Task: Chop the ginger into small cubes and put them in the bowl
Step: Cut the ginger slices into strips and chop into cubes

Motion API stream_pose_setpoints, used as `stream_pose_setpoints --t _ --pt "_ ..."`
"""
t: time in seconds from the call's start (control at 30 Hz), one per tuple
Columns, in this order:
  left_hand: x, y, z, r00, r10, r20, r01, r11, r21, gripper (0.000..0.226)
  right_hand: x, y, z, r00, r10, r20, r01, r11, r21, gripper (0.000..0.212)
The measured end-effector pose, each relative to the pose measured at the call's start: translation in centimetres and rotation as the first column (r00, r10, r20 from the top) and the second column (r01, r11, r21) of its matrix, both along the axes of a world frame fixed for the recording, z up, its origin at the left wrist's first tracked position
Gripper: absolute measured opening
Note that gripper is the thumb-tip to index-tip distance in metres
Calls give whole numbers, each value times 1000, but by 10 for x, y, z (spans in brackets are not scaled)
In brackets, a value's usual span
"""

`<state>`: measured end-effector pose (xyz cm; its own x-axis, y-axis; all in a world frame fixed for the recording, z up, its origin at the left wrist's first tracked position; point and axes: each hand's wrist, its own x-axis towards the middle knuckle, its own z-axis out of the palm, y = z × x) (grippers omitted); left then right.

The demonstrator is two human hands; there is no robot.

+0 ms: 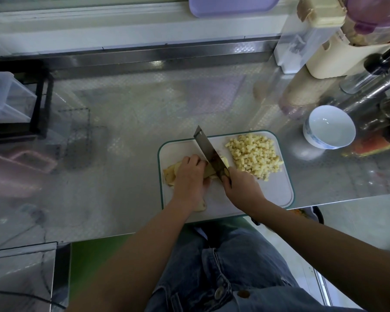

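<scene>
A white cutting board (277,188) with a green rim lies at the counter's front edge. A pile of small yellow ginger cubes (254,154) covers its far right corner. My left hand (189,176) curls over ginger slices (170,174) on the board's left side and holds them down. My right hand (243,188) grips the handle of a cleaver (206,146), whose blade stands edge-down on the ginger right beside my left fingers. A white bowl (329,127) with a blue pattern stands off the board to the right; its inside looks bare.
Bottles and a metal flask (369,95) crowd the right side behind the bowl. Cream containers (320,41) stand at the back right. A black rack with a clear bin (9,97) sits at the left. A lilac tray (232,5) leans at the back wall.
</scene>
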<state>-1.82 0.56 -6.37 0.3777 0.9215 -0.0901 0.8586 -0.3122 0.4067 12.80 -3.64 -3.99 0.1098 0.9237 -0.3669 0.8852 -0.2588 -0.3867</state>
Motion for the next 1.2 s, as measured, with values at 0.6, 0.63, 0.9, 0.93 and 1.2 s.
stream_pose_setpoints --t 0.6,0.63,0.9,0.93,1.2 --pt "-2 -1 3 1000 -17 -22 17 1000 -6 37 1 0 1 999 37 -13 -37 999 5 23" --pt "-2 -1 2 1000 -16 -22 16 1000 -3 37 0 -2 0 999 32 -15 -32 999 8 21" --pt "-2 0 2 999 -15 -41 14 1000 -11 37 2 18 5 990 -62 -130 68 997 42 21" --pt "-2 0 2 999 -10 -42 10 1000 -6 39 4 18 7 991 -48 -126 54 997 45 22" --pt "-2 -5 -1 1000 29 -4 -29 999 45 38 4 6 18 996 72 -55 -74 997 -34 24"
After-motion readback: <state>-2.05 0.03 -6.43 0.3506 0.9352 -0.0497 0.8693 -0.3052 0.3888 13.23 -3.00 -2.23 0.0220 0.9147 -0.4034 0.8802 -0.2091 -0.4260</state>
